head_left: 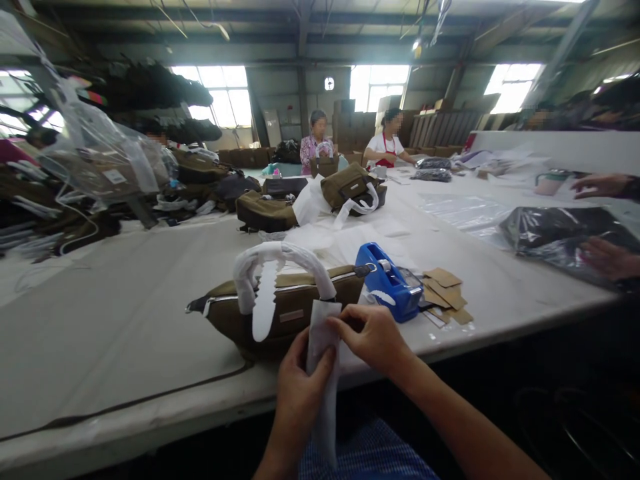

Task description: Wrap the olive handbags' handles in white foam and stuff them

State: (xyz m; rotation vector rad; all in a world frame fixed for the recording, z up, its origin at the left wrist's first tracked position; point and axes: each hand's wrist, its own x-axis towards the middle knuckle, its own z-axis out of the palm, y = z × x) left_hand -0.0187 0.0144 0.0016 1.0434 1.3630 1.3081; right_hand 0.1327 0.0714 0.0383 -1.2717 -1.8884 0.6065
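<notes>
Head view: I see the left hand (pixel 299 387) curled round a white wrapping strip (pixel 320 327), right hand (pixel 374 337) pinching its upper edge; olive handbag (pixel 290 333) at 11 o'clock, on desk (pixel 125 333). Looks like wrapping; next probably calls for snug folding.

from my end of the feed i'm looking into a factory workshop for bags. a long white worktable (pixel 125 313) stretches out ahead of me, bearing olive bags (pixel 293 300) with white-wrapped handles (pixel 305 257), a blue tape dispenser (pixel 387 283), small brown card pieces (pixel 447 293) and dark goods (pixel 565 227) in clear plastic. across it i see a person in a patterned top (pixel 309 153) and another in a red apron (pixel 387 150). steel beams (pixel 303 30) cross overhead; big windows (pixel 227 97) and brown boxes (pixel 353 130) line the far side. the dark heap (pixel 147 90) at left is probably more stock, though it's too dim to be sure.
</notes>
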